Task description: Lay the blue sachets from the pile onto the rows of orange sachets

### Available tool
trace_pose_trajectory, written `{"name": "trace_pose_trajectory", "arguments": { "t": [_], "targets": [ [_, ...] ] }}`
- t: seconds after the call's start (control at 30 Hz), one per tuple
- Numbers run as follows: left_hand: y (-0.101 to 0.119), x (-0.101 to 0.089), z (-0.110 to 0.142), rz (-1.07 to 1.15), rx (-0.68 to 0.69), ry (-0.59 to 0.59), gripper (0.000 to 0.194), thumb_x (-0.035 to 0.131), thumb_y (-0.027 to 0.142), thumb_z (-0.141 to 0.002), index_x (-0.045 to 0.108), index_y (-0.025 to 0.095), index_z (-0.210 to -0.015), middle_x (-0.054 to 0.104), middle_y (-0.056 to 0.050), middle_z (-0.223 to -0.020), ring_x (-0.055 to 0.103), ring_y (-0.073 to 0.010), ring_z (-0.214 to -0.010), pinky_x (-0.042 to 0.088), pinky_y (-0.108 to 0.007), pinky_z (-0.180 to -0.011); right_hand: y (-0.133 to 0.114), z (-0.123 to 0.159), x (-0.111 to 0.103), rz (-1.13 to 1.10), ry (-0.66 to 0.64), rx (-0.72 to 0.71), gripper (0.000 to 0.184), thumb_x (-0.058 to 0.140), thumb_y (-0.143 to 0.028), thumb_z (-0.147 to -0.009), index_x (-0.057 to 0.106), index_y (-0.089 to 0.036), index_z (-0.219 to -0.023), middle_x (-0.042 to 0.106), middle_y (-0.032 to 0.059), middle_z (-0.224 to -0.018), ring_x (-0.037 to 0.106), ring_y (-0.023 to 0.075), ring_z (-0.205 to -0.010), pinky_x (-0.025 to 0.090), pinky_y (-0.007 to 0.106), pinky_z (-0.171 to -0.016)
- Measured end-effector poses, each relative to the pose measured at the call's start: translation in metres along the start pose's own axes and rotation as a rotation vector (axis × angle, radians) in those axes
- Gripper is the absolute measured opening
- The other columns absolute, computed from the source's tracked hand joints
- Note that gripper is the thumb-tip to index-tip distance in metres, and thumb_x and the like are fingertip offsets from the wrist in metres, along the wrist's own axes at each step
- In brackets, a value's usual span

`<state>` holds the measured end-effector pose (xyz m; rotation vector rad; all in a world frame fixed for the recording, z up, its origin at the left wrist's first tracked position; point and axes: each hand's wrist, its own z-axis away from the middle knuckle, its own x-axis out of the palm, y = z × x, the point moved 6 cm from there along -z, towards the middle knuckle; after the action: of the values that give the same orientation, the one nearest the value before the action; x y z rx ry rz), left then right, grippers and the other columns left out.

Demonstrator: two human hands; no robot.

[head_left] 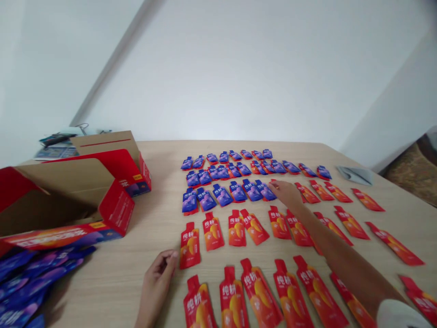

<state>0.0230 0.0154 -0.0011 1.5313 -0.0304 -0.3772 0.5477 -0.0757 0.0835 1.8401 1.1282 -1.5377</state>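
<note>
My right hand (284, 191) reaches across the table, its fingers closed at the upper right edge of a purple pouch (265, 190). That pouch is the rightmost purple one in the nearest purple row, and red shows beside my fingertips. My left hand (159, 277) rests low at the left with its fingers curled in and nothing visible in them. Just right of its fingertips lies a red pouch (190, 246) with yellow fruit printed on it. Purple pouches (223, 195) lie on red ones in the farther rows. Nearer rows hold bare red pouches (261, 294).
Two open red cardboard boxes (116, 207) stand at the left. A pile of purple pouches (37, 278) lies in front of them. Papers and dark items (58, 146) sit behind the boxes. A grey folded sheet (355, 175) lies near the table's right edge.
</note>
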Motion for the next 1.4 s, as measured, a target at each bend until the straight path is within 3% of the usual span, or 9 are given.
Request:
{"name": "trace_pose_trajectory", "arguments": {
  "t": [0.13, 0.33, 0.43, 0.57, 0.7, 0.8, 0.93, 1.1, 1.4],
  "targets": [
    [0.007, 0.007, 0.005, 0.044, 0.048, 0.001, 0.05, 0.072, 0.063, -0.084, 0.072, 0.014, -0.091, 0.056, -0.002, -0.071, 0.049, -0.0186, -0.068, 0.039, -0.027, -0.064, -0.06, 0.037, -0.035, -0.167, 0.031, -0.161, 0.035, 0.054, -0.048, -0.101, 0.079, -0.025, -0.111, 0.08, 0.0082, -0.109, 0.073, 0.0262, -0.098, 0.053, 0.033, -0.083],
    [0.009, 0.015, 0.017, 0.166, 0.107, 0.022, 0.038, 0.071, 0.05, -0.088, 0.072, 0.012, -0.087, 0.059, -0.002, -0.07, 0.048, -0.0151, -0.064, 0.036, -0.024, -0.062, -0.221, 0.136, -0.045, -0.508, -0.325, -0.639, 0.033, 0.053, -0.053, -0.1, 0.08, -0.034, -0.105, 0.081, 0.0021, -0.105, 0.075, 0.0217, -0.085, 0.057, 0.031, -0.076],
    [0.009, 0.016, 0.022, 0.267, 0.108, 0.023, 0.028, 0.068, 0.037, -0.09, 0.074, 0.01, -0.084, 0.062, -0.004, -0.07, 0.054, -0.0167, -0.067, 0.04, -0.023, -0.063, -0.314, 0.187, -0.034, -0.627, -0.431, -0.844, 0.027, 0.057, -0.047, -0.1, 0.08, -0.035, -0.108, 0.08, 0.0015, -0.109, 0.074, 0.0214, -0.093, 0.058, 0.032, -0.083],
    [0.005, 0.016, 0.022, 0.414, 0.035, 0.107, 0.051, 0.04, 0.035, -0.1, 0.067, 0.018, -0.061, 0.058, -0.008, -0.061, 0.057, -0.0231, -0.069, 0.044, -0.027, -0.056, -0.434, 0.232, -0.005, -0.666, -0.446, -1.022, 0.035, 0.064, -0.034, -0.095, 0.074, -0.026, -0.127, 0.073, 0.0082, -0.129, 0.066, 0.0265, -0.12, 0.051, 0.041, -0.109],
    [-0.003, 0.021, 0.018, 0.451, 0.068, 0.061, 0.024, 0.076, 0.032, -0.088, 0.071, 0.015, -0.073, 0.055, -0.003, -0.062, 0.049, -0.016, -0.06, 0.04, -0.026, -0.06, -0.537, 0.237, 0.025, -0.672, -0.383, -1.141, 0.048, 0.05, -0.021, -0.099, 0.061, -0.015, -0.145, 0.059, 0.0129, -0.15, 0.052, 0.0242, -0.141, 0.036, 0.041, -0.123],
    [-0.018, 0.028, 0.016, 0.495, 0.098, -0.004, 0.043, 0.088, 0.052, -0.075, 0.068, 0.014, -0.076, 0.052, -0.001, -0.064, 0.04, -0.0124, -0.057, 0.035, -0.027, -0.058, -0.596, 0.225, 0.045, -0.635, -0.352, -1.162, 0.056, 0.04, -0.01, -0.098, 0.05, -0.006, -0.153, 0.05, 0.017, -0.157, 0.045, 0.0239, -0.147, 0.033, 0.04, -0.125],
    [-0.034, 0.036, 0.015, 0.519, 0.132, 0.012, 0.062, 0.077, 0.078, -0.072, 0.065, 0.017, -0.077, 0.05, -0.003, -0.066, 0.039, -0.0138, -0.058, 0.032, -0.03, -0.058, -0.642, 0.21, 0.072, -0.553, -0.33, -1.101, 0.067, 0.039, -0.002, -0.093, 0.039, -0.008, -0.16, 0.038, 0.0173, -0.165, 0.044, 0.026, -0.148, 0.038, 0.041, -0.122],
    [-0.037, 0.047, 0.015, 0.527, 0.105, -0.019, 0.072, 0.065, 0.094, -0.066, 0.061, 0.023, -0.074, 0.047, -0.005, -0.066, 0.039, -0.0163, -0.057, 0.034, -0.037, -0.058, -0.661, 0.2, 0.096, -0.541, -0.338, -1.027, 0.056, 0.046, -0.018, -0.101, 0.048, -0.022, -0.156, 0.054, 0.0114, -0.155, 0.059, 0.0256, -0.135, 0.047, 0.039, -0.114],
    [-0.042, 0.05, 0.014, 0.433, 0.064, 0.028, 0.066, 0.061, 0.093, -0.07, 0.062, 0.027, -0.073, 0.05, -0.007, -0.068, 0.047, -0.0187, -0.061, 0.038, -0.043, -0.061, -0.663, 0.19, 0.084, -0.509, -0.335, -0.979, 0.043, 0.043, -0.02, -0.105, 0.066, -0.025, -0.14, 0.071, 0.0091, -0.134, 0.072, 0.0255, -0.114, 0.055, 0.036, -0.099]
  ]
}}
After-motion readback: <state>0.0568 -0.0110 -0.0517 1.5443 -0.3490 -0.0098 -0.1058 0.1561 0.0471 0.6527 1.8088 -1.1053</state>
